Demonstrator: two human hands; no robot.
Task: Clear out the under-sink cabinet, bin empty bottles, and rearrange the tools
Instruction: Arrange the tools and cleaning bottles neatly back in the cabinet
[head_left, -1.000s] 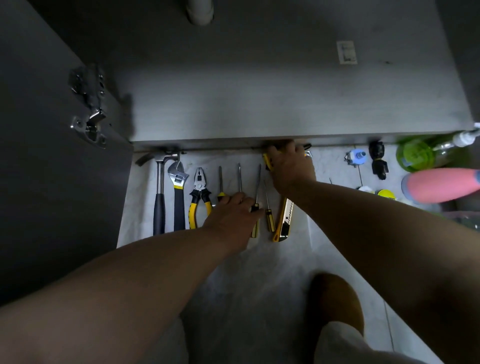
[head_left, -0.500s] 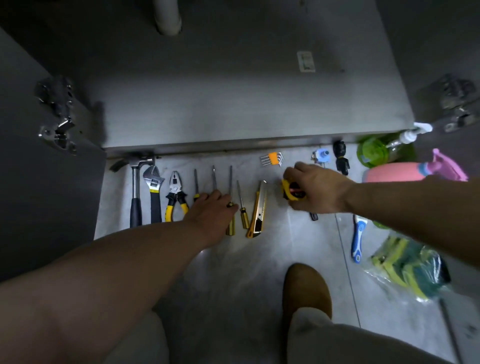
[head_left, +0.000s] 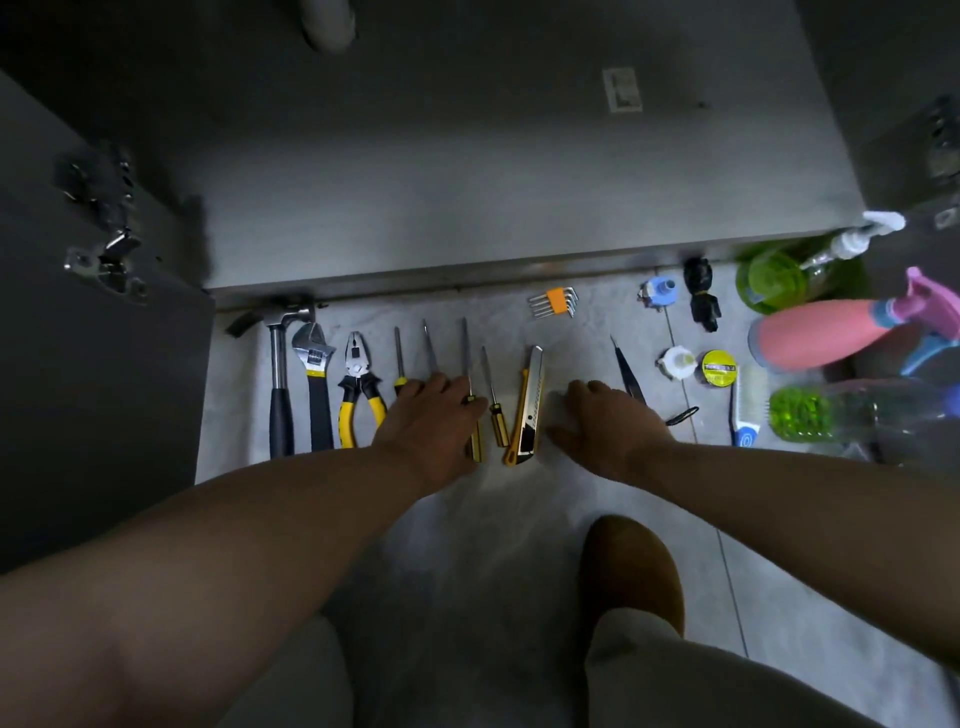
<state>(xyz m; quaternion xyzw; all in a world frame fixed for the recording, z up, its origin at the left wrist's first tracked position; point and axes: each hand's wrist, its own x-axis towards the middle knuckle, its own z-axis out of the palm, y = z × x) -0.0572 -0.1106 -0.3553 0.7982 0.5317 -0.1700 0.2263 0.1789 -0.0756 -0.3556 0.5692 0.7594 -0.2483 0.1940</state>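
A row of tools lies on the floor in front of the cabinet: hammer, adjustable wrench, yellow-handled pliers, several screwdrivers and a yellow utility knife. My left hand rests palm down on the screwdriver handles with its fingers spread. Just right of the knife, my right hand is curled palm down over a small tool that it hides; that tool's black strap sticks out by the wrist. An orange hex key set lies nearer the cabinet edge.
Right of my hands lie tweezers, a white cap, a yellow tape roll, a brush, a green pump bottle, a pink spray bottle and a clear bottle. The left cabinet door stands open. My shoe is below.
My right hand has come down and left from near the cabinet edge with a yellow-and-black tool, and now sits beside the utility knife. My left hand stays on the screwdrivers.
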